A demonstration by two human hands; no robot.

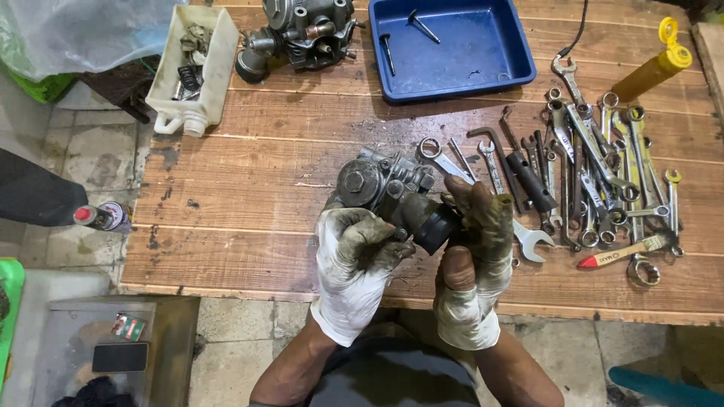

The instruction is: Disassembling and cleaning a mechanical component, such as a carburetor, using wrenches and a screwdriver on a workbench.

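Both gloved hands clamp the carburetor (392,197) over the near middle of the wooden bench (249,218). Left hand (353,256) wraps the metal body; right hand (477,234) closes on its black rubber intake end. Best done with the body braced, twisting only the rubber end. Wrench pile (603,166) crowds the right; bare boards lie left; bench edge just beneath the wrists.

Wooden bench (249,203): wrenches (603,173), blue tray (452,49).
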